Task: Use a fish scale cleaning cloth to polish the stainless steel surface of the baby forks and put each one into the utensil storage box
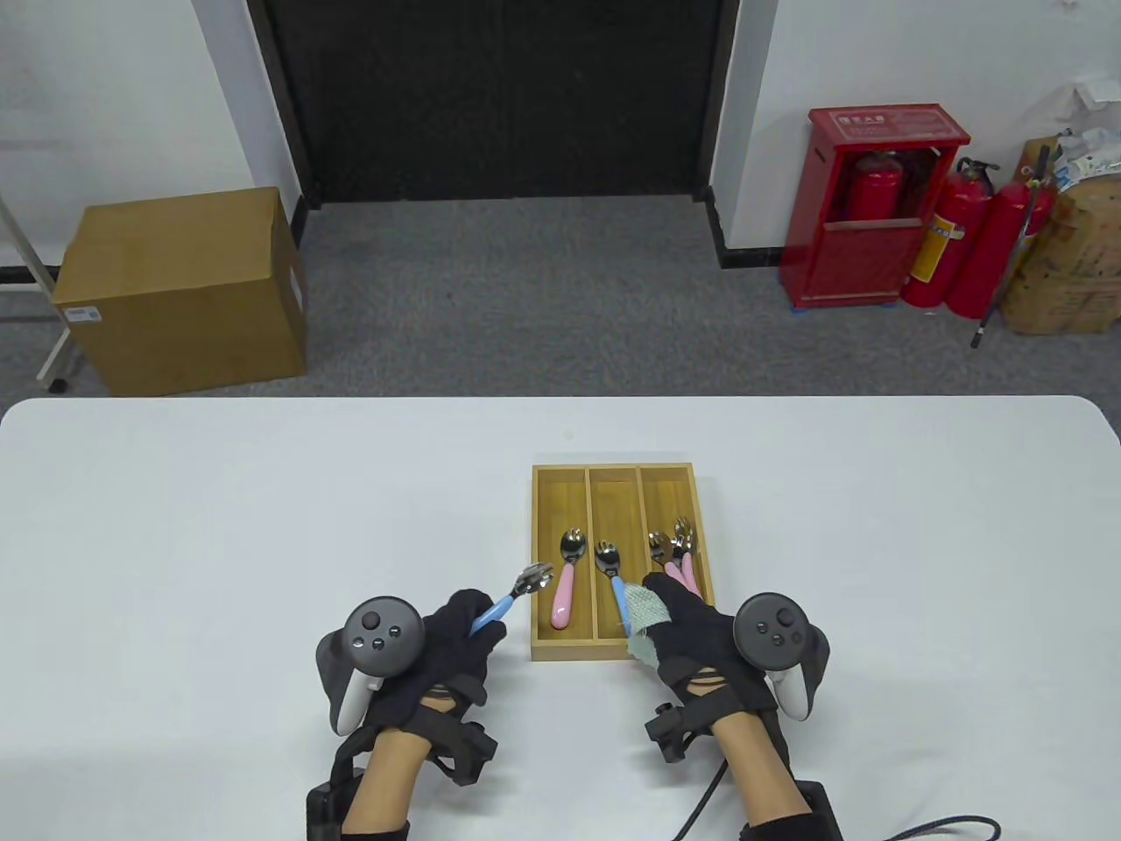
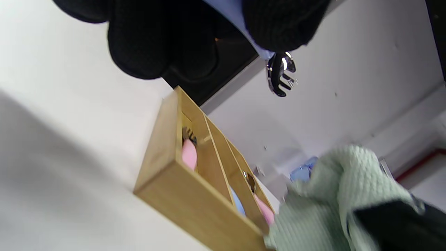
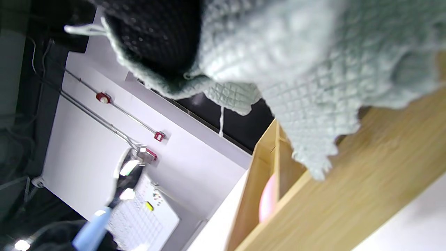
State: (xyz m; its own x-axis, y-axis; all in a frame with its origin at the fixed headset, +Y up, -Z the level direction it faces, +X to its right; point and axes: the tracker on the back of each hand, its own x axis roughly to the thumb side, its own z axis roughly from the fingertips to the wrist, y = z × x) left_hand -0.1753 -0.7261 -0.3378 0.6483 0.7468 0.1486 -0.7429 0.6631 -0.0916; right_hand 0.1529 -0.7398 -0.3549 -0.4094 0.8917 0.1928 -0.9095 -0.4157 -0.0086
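Observation:
My left hand (image 1: 460, 635) grips a blue-handled baby fork (image 1: 512, 597) by its handle, steel head (image 2: 280, 75) raised just left of the wooden utensil box (image 1: 543, 561). In the right wrist view the same blue-handled fork (image 3: 104, 212) shows at lower left. My right hand (image 1: 692, 626) holds the pale green fish scale cloth (image 1: 646, 613) over the box's near right corner; the cloth (image 3: 296, 69) hangs over the box wall (image 3: 366, 181). The box holds a pink-handled piece (image 1: 565, 583) in the left slot, a blue-handled one (image 1: 610, 565) in the middle, two pink-handled forks (image 1: 674, 547) on the right.
The white table (image 1: 219, 526) stretches around the box. Beyond its far edge stand a cardboard box (image 1: 184, 289) on the floor at left and a red extinguisher cabinet (image 1: 867, 210) with extinguishers at right.

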